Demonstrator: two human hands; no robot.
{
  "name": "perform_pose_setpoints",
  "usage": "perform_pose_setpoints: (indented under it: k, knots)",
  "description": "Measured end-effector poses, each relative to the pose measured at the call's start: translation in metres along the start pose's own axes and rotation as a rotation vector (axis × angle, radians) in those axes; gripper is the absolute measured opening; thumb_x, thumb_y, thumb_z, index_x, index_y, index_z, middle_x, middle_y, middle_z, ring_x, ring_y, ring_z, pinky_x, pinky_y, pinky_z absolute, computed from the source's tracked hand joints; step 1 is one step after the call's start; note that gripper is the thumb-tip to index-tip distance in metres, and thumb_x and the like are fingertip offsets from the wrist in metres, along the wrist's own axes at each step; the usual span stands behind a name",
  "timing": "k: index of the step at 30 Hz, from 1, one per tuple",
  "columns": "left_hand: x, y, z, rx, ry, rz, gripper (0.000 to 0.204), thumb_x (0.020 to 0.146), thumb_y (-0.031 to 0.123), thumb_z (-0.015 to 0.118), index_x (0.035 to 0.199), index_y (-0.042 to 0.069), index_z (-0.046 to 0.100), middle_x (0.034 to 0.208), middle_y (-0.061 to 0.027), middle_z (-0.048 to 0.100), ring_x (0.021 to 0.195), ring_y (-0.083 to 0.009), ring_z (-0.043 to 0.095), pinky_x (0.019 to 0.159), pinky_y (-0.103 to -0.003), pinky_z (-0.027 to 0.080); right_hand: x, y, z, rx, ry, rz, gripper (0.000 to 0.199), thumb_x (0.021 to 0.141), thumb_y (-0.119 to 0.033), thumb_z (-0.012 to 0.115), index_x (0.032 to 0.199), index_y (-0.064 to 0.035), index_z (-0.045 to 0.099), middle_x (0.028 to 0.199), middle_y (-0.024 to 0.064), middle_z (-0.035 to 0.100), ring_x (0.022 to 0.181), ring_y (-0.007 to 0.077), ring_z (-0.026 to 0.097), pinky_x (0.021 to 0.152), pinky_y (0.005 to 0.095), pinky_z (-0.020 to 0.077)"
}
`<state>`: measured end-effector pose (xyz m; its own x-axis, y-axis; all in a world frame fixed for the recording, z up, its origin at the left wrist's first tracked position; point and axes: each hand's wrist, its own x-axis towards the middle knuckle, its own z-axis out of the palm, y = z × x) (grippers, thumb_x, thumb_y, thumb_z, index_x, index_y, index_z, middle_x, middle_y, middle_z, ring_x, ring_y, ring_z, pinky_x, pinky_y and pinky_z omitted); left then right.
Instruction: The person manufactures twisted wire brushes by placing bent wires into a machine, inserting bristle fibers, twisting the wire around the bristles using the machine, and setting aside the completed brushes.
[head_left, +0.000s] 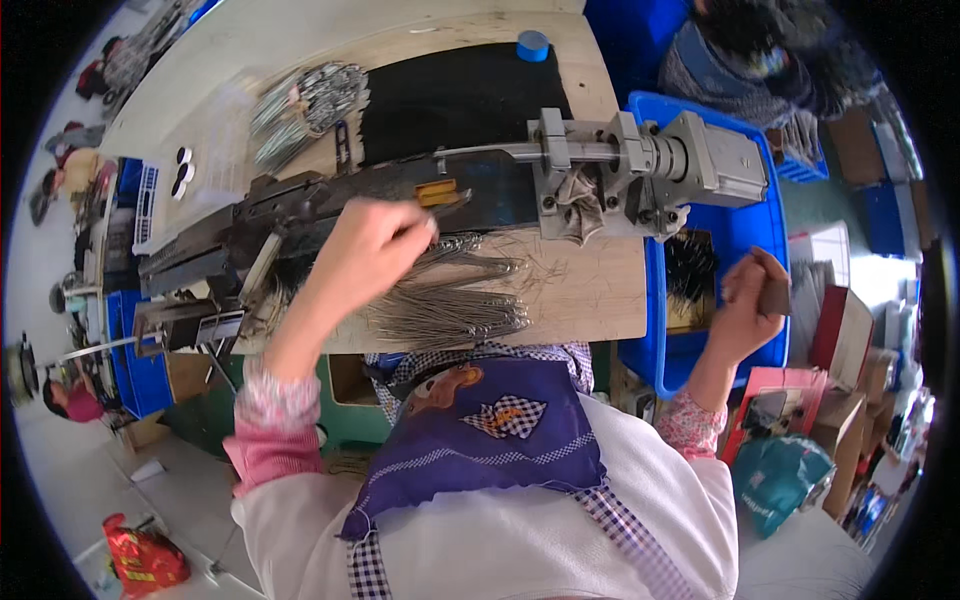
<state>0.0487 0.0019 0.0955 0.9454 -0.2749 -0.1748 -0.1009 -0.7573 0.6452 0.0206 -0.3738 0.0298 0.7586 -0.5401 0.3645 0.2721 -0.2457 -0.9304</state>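
My left hand (372,245) is over the bench, its fingers curled together beside a metal rail fixture (490,190). Whatever its fingertips pinch, if anything, is hidden. Just below it lies a spread of thin metal wires (455,305) with looped ends. A small yellow block (436,192) sits on the fixture near my fingertips. My right hand (738,318) is past the bench's right edge, above a blue bin (655,345). Its fingers are bent around a small flat brown piece (776,296), whose kind I cannot make out. Dark thin pieces (690,265) lie in the bin.
A motor-like clamp unit (640,165) stands at the bench's right end. Farther back are a black mat (450,100), a blue cap (532,46) and a pile of shiny metal rods (310,110). Another person (730,75) is at the upper right. Boxes line the right side.
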Motion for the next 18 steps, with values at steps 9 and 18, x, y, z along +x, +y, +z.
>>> perform_pose_setpoints:
  k: [9, 18]
  knots:
    - [0.018, -0.018, -0.039, 0.337, 0.165, 0.010, 0.018, 0.080, 0.018, 0.059, 0.080, 0.003, 0.070, 0.066, -0.0174, 0.063, 0.065, -0.0334, 0.064, 0.058, -0.041, 0.048, -0.019, -0.073, 0.232, -0.199, -0.982, -1.047, 0.018, 0.072, -0.008, 0.066, 0.087, -0.0032, 0.061, 0.079, 0.0083, 0.061, 0.083, 0.0295, 0.062, 0.069, 0.0367, 0.0510]
    - [-0.014, -0.041, -0.050, 0.662, 0.963, 0.449, 0.008, 0.082, 0.011, 0.064, 0.085, 0.007, 0.070, 0.077, -0.0035, 0.059, 0.076, -0.0211, 0.057, 0.065, -0.031, 0.048, -0.030, -0.066, 0.293, 0.149, -1.100, -0.731, 0.017, 0.077, -0.015, 0.070, 0.088, -0.0028, 0.064, 0.080, 0.0135, 0.064, 0.076, 0.0323, 0.063, 0.068, 0.0389, 0.0513]
